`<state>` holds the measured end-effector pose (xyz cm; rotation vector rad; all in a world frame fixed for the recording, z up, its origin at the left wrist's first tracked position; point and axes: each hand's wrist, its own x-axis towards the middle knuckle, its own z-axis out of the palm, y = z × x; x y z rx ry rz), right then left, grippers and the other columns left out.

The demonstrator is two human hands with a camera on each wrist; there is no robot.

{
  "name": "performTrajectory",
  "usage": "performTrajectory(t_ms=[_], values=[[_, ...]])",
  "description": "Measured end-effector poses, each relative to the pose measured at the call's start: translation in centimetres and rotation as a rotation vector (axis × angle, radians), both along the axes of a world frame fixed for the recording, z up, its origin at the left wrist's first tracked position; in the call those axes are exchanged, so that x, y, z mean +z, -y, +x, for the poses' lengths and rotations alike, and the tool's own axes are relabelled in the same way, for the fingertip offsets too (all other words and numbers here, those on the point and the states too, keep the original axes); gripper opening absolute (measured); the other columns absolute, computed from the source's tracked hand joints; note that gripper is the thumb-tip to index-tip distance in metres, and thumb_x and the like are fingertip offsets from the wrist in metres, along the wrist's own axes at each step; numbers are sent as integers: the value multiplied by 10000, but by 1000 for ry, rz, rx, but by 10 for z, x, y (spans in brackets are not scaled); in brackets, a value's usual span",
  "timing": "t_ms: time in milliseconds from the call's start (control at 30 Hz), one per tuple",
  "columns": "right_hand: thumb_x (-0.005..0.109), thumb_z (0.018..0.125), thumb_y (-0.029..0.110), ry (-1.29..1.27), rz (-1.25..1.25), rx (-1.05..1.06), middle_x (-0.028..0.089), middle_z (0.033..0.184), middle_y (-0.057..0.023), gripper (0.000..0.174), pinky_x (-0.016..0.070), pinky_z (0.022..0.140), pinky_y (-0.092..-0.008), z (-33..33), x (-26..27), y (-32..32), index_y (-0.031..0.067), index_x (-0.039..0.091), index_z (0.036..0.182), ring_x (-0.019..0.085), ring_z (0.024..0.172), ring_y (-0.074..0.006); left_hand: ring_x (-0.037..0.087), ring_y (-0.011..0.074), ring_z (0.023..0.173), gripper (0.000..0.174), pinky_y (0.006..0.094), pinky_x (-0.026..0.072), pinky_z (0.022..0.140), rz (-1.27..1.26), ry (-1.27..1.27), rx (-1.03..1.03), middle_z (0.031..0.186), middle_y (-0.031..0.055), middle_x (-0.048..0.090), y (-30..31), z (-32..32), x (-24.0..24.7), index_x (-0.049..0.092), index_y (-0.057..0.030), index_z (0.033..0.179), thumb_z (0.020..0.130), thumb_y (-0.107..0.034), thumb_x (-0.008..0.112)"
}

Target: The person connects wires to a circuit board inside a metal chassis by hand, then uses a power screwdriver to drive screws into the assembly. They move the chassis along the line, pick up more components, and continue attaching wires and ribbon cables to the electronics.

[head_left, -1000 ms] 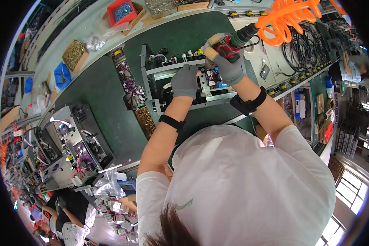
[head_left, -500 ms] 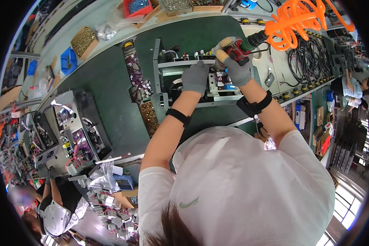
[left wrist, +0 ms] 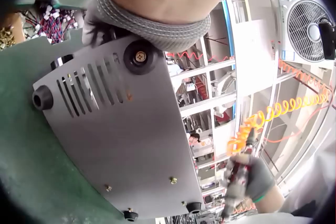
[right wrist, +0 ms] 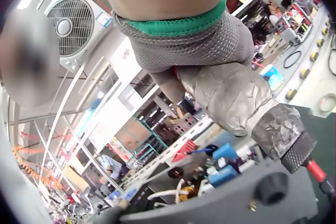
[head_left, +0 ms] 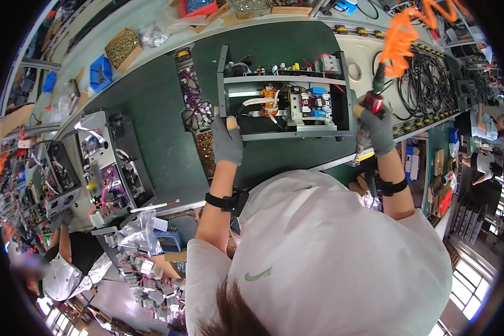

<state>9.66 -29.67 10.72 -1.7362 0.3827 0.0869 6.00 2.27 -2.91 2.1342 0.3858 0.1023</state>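
A grey metal chassis point(head_left: 288, 136) with circuit boards and a copper coil point(head_left: 270, 101) inside lies on the green work mat point(head_left: 263, 39). My gloved left hand point(head_left: 228, 144) grips its near left corner. The left wrist view shows the chassis panel close up, with vent slots, screws and black rubber feet point(left wrist: 140, 57). Off the chassis's right end, my gloved right hand point(head_left: 379, 133) holds a red air screwdriver point(head_left: 373, 102), its bit end pointing down toward the table's front edge. Silver tape wraps the tool body point(right wrist: 231, 95) in the right wrist view.
An orange coiled hose point(head_left: 400, 47) runs up from the screwdriver. Bundled black cables point(head_left: 425, 87) lie at the right. Left of the chassis are a wire-connector trough point(head_left: 193, 95) and a screw box point(head_left: 205, 151). Another chassis unit point(head_left: 115, 162) stands farther left; a person works beyond it.
The right hand has moved the screwdriver from over the chassis to its right side and lowered it. My left hand has gone from inside the chassis to its near left corner.
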Motion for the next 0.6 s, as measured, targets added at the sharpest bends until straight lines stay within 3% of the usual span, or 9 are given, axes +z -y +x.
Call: performTrajectory(t_ms=[100, 167, 233, 300, 367, 433, 500, 533, 600], values=[[657, 670, 7, -226, 10, 202, 588, 776, -36, 339, 467, 574, -228, -37, -28, 13, 7, 588, 1002, 589, 660, -109, 399, 428, 1160, 559, 438, 343, 973, -38, 34, -38, 1281, 288, 383, 5, 3, -10, 287, 43, 1330, 941, -349, 370], [664, 637, -10, -163, 51, 226, 589, 787, -27, 357, 455, 599, -241, -53, -52, 11, 4, 586, 985, 558, 665, -102, 376, 412, 1194, 563, 430, 323, 996, -52, -61, -105, 1292, 289, 372, 13, 8, -9, 285, 58, 1326, 939, -340, 381], [666, 640, -9, -118, 27, 236, 588, 825, -23, 392, 453, 630, -236, -60, -60, 5, 15, 572, 1020, 552, 708, -97, 344, 398, 1230, 561, 424, 305, 1013, -64, 37, -132, 1303, 283, 367, 19, 12, -25, 287, 42, 1332, 929, -331, 403], [667, 643, -8, -72, 2, 256, 587, 863, -19, 427, 451, 662, -232, -61, -70, 6, 25, 557, 1054, 546, 752, -91, 470, 361, 1113, 537, 352, 371, 955, -164, 96, -297, 1301, 243, 385, 15, 18, -33, 305, 23, 1335, 936, -316, 425], [672, 646, -4, -37, -130, 155, 583, 915, -17, 468, 452, 693, -242, -60, -87, 19, 51, 535, 1089, 542, 790, -91, 469, 372, 1128, 542, 364, 385, 946, -76, 119, -307, 1320, 237, 378, -3, 13, -69, 319, 28, 1327, 925, -312, 453], [686, 642, 9, 27, -202, 143, 591, 914, -26, 456, 460, 696, -251, -56, -110, 44, 59, 543, 1072, 550, 791, -95, 427, 380, 1197, 490, 394, 409, 950, -49, -266, -210, 1360, 208, 347, -39, 12, -89, 380, -75, 1328, 888, -257, 498], [695, 644, 22, 6, -215, 16, 599, 888, -32, 428, 467, 696, -258, -49, -121, 61, 47, 550, 1046, 559, 771, -96, 460, 340, 1181, 519, 395, 410, 969, 285, -804, -202, 1322, 203, 384, -40, 5, -66, 407, -104, 1303, 845, -261, 594], [708, 642, 43, -3, -169, -18, 606, 846, -30, 397, 473, 687, -266, -44, -119, 64, 38, 566, 1013, 569, 742, -103, 460, 340, 1181, 519, 395, 410, 969, 284, -801, -212, 1322, 203, 384, -37, -7, -66, 407, -104, 1303, 845, -261, 594], [713, 640, 54, -28, -151, -51, 608, 830, -27, 382, 473, 682, -271, -39, -109, 64, 36, 571, 994, 570, 730, -107, 494, 318, 1147, 546, 394, 446, 943, 567, -750, -330, 1309, 163, 400, -32, -32, -77, 453, -149, 1258, 769, -234, 680]])
